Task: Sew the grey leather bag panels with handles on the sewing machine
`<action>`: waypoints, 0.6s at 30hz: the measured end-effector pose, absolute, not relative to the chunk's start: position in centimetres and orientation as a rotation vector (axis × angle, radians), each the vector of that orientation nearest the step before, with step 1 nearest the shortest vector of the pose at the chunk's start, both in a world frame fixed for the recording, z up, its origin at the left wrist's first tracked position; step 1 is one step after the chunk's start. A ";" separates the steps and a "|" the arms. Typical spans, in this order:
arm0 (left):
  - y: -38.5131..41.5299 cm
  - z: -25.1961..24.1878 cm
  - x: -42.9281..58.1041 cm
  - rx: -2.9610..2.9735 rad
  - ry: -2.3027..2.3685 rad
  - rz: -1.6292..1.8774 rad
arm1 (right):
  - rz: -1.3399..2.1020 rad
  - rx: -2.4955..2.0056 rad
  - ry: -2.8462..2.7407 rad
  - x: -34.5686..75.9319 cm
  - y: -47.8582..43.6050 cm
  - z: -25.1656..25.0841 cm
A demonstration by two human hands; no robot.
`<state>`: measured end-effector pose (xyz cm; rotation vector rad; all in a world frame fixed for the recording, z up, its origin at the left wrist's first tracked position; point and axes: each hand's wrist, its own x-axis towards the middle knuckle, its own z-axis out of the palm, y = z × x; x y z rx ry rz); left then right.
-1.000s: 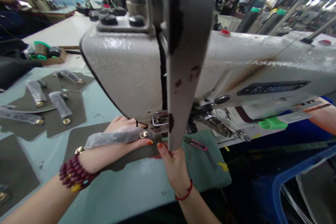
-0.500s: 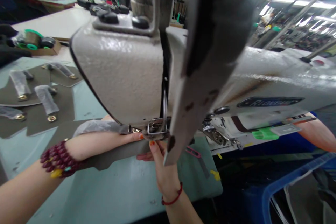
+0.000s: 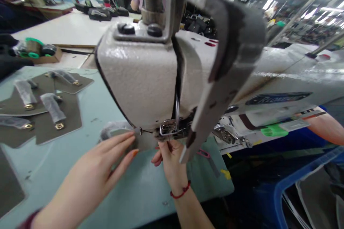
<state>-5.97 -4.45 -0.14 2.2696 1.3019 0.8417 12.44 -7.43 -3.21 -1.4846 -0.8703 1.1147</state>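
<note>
A pale sewing machine head [image 3: 139, 78] fills the middle of the view. Under it a grey piece [image 3: 145, 140] lies at the needle area, with a plastic-wrapped part [image 3: 114, 127] at its left. My left hand [image 3: 99, 171] rests its fingertips on the left edge of the grey piece, thumb apart from the fingers. Just below the presser area is my right hand [image 3: 172, 164], its thumb and fingers together beside the piece; the machine partly hides the fingertips, and what they grip is too small to tell.
Grey pieces [image 3: 72, 114] with plastic-wrapped metal fittings lie at the left on the green table [image 3: 120, 193]. Pink-handled snips [image 3: 204, 153] are right of my right hand. A blue bin [image 3: 278, 200] stands at the lower right.
My left hand has drawn back to the left from the needle area, its fingers now spread over the piece. The grey piece has shifted and turned, showing less at the left. The view has moved slightly.
</note>
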 end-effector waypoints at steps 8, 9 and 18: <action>-8.4 -6.3 1.7 0.715 0.812 0.983 | 1.049 -1.529 -0.982 12.7 -7.2 -2.6; -7.5 -6.2 2.3 0.617 0.795 1.001 | 1.005 -1.547 -1.012 12.8 -7.2 -2.6; -5.1 -4.8 0.5 0.838 1.200 0.887 | 0.933 -1.525 -1.083 13.1 -8.2 -2.2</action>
